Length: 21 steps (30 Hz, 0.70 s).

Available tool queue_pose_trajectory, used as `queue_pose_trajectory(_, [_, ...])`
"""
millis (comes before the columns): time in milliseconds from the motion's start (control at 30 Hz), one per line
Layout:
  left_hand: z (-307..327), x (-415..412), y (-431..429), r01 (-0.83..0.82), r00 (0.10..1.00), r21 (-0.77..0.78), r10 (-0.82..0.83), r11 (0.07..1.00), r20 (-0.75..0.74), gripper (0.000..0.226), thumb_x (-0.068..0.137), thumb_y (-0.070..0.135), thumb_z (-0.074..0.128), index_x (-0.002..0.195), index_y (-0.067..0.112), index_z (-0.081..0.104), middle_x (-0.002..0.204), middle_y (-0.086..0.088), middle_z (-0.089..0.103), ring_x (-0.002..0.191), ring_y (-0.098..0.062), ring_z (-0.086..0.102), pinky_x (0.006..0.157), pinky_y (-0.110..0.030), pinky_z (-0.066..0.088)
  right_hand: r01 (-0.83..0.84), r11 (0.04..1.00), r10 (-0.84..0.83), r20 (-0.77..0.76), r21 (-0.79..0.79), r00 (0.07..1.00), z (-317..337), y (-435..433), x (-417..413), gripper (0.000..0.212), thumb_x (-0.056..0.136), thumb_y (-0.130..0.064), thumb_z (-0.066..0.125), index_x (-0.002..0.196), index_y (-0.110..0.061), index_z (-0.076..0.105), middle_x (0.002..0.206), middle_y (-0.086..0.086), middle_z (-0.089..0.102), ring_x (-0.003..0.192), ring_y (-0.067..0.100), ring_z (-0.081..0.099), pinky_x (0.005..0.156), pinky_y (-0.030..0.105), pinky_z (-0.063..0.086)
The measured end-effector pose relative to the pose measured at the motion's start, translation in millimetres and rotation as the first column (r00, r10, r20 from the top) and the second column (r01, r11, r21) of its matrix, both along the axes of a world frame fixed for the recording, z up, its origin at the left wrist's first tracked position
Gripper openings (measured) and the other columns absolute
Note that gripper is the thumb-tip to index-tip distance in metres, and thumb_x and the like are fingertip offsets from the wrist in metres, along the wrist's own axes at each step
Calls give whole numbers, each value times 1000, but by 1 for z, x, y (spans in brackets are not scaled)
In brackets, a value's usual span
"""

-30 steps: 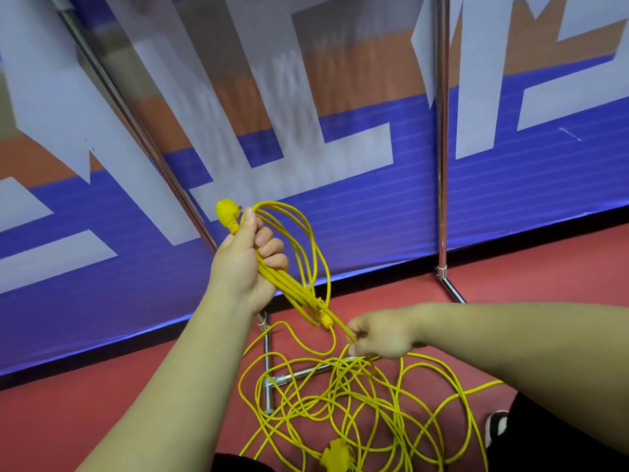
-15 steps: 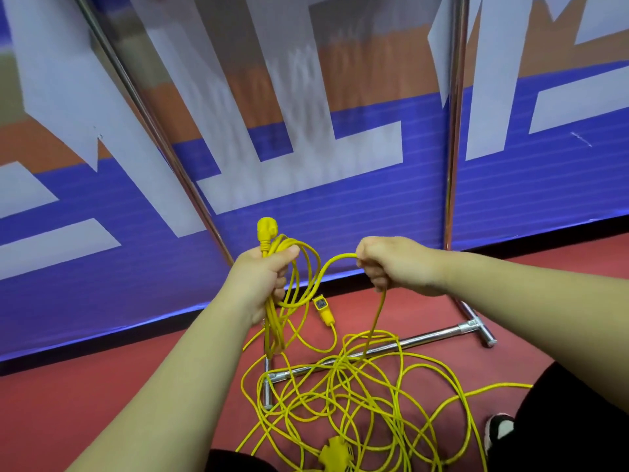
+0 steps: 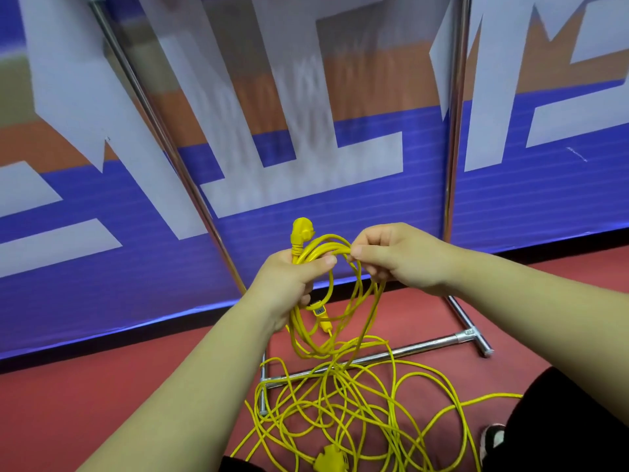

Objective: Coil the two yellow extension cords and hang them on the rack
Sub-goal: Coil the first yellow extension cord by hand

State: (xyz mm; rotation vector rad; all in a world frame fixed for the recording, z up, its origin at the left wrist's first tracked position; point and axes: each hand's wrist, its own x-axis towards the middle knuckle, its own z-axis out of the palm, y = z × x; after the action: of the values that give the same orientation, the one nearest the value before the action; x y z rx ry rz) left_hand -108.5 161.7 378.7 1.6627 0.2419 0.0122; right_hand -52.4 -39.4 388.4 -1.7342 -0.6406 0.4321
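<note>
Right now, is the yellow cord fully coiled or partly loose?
Partly loose: some loops hang from the left hand; the rest lies tangled on the floor.

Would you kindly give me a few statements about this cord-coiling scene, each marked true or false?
1. The left hand grips the coiled loops, with the yellow plug sticking up above it. True.
2. The right hand is open and holds nothing. False: it pinches the top of the coiled loops, right beside the left hand.
3. All of the cord is gathered in the hands. False: much loose cord lies tangled on the red floor.
4. The rack's base bar lies on the floor, with some loose cord over it. True.
5. The coiled loops hang on the rack. False: both hands hold them.
</note>
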Motion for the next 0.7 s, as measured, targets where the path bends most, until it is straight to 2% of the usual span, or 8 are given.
queue_pose_trajectory(67, [0, 1, -5, -6, 1000, 49, 6, 999, 11, 13, 88, 18, 76, 88, 7, 70, 54, 6, 29, 48, -13, 25, 46, -26, 23, 4, 1000, -4, 12, -1, 1000, 2, 0, 0, 20, 100, -23, 58, 87, -13, 70, 63, -2, 58, 61, 12, 50, 62, 25, 44])
queue_pose_trajectory(133, [4, 3, -4, -14, 999, 90, 9, 996, 49, 26, 90, 19, 74, 68, 18, 60, 54, 3, 29, 47, -14, 25, 48, -27, 24, 14, 999, -13, -9, 34, 1000, 4, -2, 1, 21, 101, -22, 58, 88, -13, 70, 64, -1, 59, 61, 12, 52, 65, 27, 45])
queue_pose_trajectory(167, [6, 5, -3, -15, 997, 102, 7, 995, 76, 32, 91, 19, 73, 66, 20, 54, 54, 2, 30, 47, -14, 26, 48, -26, 24, 13, 998, -10, -44, 62, 999, 4, -3, 1, 20, 101, -20, 57, 89, -12, 70, 65, 0, 60, 61, 12, 53, 66, 27, 46])
queue_pose_trajectory(267, [23, 7, -3, -18, 983, 88, 1, 996, 183, 35, 94, 15, 69, 69, 20, 45, 57, 0, 27, 46, -13, 23, 45, -23, 24, -32, 994, 46, -137, 103, 989, 0, -1, -2, 19, 102, -16, 54, 89, -11, 67, 71, 0, 65, 69, 15, 60, 77, 31, 50])
queue_pose_trajectory(367, [42, 9, -4, -50, 968, -36, 57, 998, 246, 35, 97, 11, 64, 71, 21, 43, 56, 4, 24, 46, -10, 20, 42, -21, 21, -95, 995, 97, -101, 23, 990, -11, 5, -6, 18, 103, -20, 53, 93, -11, 64, 88, -1, 72, 86, 15, 65, 89, 38, 49])
queue_pose_trajectory(533, [56, 8, 14, -139, 929, -311, 233, 940, 287, 30, 99, 9, 60, 74, 21, 47, 62, 4, 24, 43, -6, 23, 38, -17, 24, -116, 986, 98, -141, -123, 985, -34, 8, -8, 19, 103, -26, 53, 99, -14, 68, 104, 2, 75, 91, 5, 62, 85, 29, 43])
queue_pose_trajectory(600, [51, 8, 20, -171, 923, -330, 268, 928, 275, 31, 98, 10, 61, 72, 21, 51, 64, 2, 24, 44, -6, 23, 38, -17, 23, -78, 986, 62, -111, -149, 992, -36, 9, -7, 23, 102, -24, 56, 101, -6, 72, 99, 7, 76, 83, 10, 62, 79, 31, 44])
queue_pose_trajectory(700, [38, 9, 28, -249, 922, -263, 311, 932, 229, 22, 95, 12, 67, 76, 20, 58, 64, 3, 26, 46, -8, 23, 38, -18, 21, 18, 991, -25, -52, -131, 998, -29, 4, 1, 25, 101, -20, 59, 84, -8, 74, 83, 13, 74, 71, 17, 59, 73, 36, 49])
